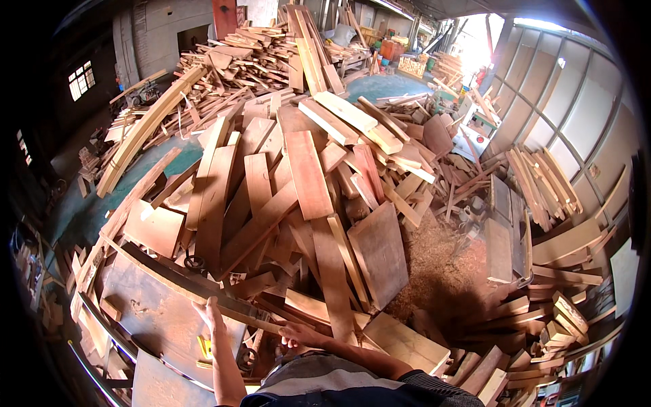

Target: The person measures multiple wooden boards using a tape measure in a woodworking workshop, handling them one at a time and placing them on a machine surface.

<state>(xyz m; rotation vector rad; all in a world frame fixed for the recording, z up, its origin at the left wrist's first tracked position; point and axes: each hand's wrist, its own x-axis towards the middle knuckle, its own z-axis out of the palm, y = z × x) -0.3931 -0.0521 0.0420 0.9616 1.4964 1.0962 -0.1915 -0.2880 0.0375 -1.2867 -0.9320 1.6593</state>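
Note:
A long, narrow wooden board (159,273) lies slantwise along the far edge of a worn, rust-brown machine table (159,319). My left hand (209,313) rests against the board's near side, its fingers stretched out and apart. At the board's right end, my right hand (296,335) is closed with the fingers curled around it; their tips are partly hidden. A small yellow piece (205,346) sits on the table beside my left forearm. Below the right hand's side of the table, a dark handwheel (247,358) shows.
A tall heap of loose planks (308,173) rises right beyond the table. Sawdust (441,268) covers the ground to its right, with stacked offcuts (559,325) farther right. More lumber (237,61) is piled at the back. A metal-framed wall (559,102) stands on the right.

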